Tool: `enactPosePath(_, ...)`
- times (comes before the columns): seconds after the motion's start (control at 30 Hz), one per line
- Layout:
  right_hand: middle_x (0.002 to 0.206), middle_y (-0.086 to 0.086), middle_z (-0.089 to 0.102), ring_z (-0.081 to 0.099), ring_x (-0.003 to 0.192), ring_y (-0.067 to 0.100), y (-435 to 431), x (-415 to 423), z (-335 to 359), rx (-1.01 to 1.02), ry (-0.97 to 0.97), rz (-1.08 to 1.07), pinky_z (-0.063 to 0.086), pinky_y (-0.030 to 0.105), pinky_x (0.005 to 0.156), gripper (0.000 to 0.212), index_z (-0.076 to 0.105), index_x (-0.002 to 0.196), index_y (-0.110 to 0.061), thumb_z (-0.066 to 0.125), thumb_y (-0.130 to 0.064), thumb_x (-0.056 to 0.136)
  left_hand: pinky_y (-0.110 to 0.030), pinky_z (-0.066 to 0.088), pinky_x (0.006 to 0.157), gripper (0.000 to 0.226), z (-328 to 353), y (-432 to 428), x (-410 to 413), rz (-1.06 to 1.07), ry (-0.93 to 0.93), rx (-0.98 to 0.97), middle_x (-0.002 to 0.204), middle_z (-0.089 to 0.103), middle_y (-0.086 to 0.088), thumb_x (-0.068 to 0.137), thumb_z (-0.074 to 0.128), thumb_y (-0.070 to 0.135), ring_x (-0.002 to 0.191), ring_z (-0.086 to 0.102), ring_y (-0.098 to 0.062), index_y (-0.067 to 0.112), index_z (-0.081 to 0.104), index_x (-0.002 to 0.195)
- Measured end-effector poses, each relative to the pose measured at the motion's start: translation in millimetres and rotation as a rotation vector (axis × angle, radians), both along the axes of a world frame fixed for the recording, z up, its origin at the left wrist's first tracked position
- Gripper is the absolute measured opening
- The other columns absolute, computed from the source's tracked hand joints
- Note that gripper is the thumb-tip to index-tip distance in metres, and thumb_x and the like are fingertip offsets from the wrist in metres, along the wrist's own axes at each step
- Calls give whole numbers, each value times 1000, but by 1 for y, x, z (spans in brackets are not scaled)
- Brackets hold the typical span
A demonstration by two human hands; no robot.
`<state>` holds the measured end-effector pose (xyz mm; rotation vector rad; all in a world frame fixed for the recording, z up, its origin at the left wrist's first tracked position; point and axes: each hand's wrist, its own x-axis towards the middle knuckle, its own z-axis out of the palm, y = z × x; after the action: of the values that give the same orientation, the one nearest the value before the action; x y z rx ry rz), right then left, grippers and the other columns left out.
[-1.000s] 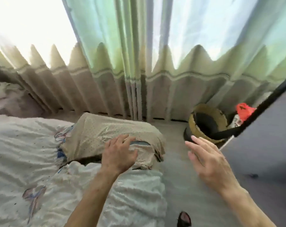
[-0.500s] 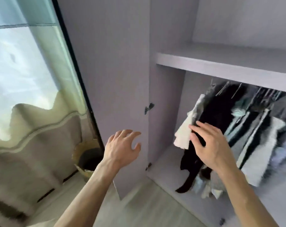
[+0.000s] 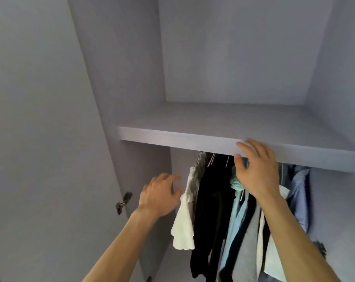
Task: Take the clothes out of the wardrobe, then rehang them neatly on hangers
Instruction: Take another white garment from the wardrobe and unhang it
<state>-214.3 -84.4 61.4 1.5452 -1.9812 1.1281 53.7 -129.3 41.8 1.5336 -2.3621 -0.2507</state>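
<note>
Right hand (image 3: 256, 171) raised before the shelf (image 3: 172, 137) edge, fingers loosely spread, gripping nothing, left hand (image 3: 159, 195) half-curled, empty, just beside the white garment (image 3: 184, 226), clothes (image 3: 211, 210) hung under the shelf inside the wardrobe (image 3: 233, 58)

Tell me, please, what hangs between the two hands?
In the head view, a white top and a black garment hang between the left hand and the right hand.

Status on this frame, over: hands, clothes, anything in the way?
Left hand open beside the white garment. Right hand open at the shelf edge, gripping nothing. Clothes all hanging, none out yet. Shelf edge overhangs the hanger hooks.
</note>
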Motion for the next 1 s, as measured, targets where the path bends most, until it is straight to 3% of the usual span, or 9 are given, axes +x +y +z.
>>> enactPosePath(0.2, 144, -1, 53, 38, 138, 24, -40, -14, 5, 75, 194, -258, 14, 55, 117, 45, 57, 134, -34, 39, -48, 95, -44, 40, 109, 50, -35, -58, -25, -41, -45, 167, 153, 39, 6, 100, 43, 44, 137, 41, -22, 37, 36, 149)
enactPosePath(0.4, 138, 8, 53, 46, 128, 31, -50, -24, -15, -50, 414, -338, 20, 53, 114, 43, 55, 137, -26, 40, -47, 102, -47, 40, 110, 65, -86, -110, -40, 5, -30, 352, 159, 32, -5, 101, 42, 46, 141, 40, -29, 23, 19, 158)
enactPosePath(0.53, 143, 9, 47, 41, 133, 31, -55, -25, -16, -22, 443, -367, 17, 53, 115, 46, 49, 141, -27, 38, -49, 103, -47, 46, 102, 66, -101, -139, -58, 56, 34, 379, 149, 47, -9, 103, 40, 47, 130, 52, -31, 21, 15, 158)
enactPosePath(0.67, 147, 9, 43, 35, 137, 32, -57, -24, -17, -11, 439, -390, 13, 53, 117, 48, 45, 144, -28, 37, -49, 103, -46, 51, 96, 65, -109, -162, -74, 48, 105, 355, 144, 51, -6, 102, 47, 43, 122, 57, -29, 20, 20, 156)
enactPosePath(0.87, 151, 9, 38, 30, 141, 31, -58, -24, -18, 36, 443, -418, 9, 53, 118, 52, 39, 149, -30, 34, -52, 103, -41, 55, 77, 54, -114, -175, -89, 17, 77, 358, 108, 60, -9, 96, 50, 16, 90, 60, -27, 17, 29, 146)
enactPosePath(1.0, 150, 9, 38, 29, 142, 31, -57, -23, -17, 56, 428, -412, 8, 53, 117, 52, 39, 148, -30, 29, -53, 102, -44, 53, 84, 40, -109, -172, -94, 25, 139, 387, 104, 58, -10, 95, 40, 24, 92, 58, -32, 13, 39, 134)
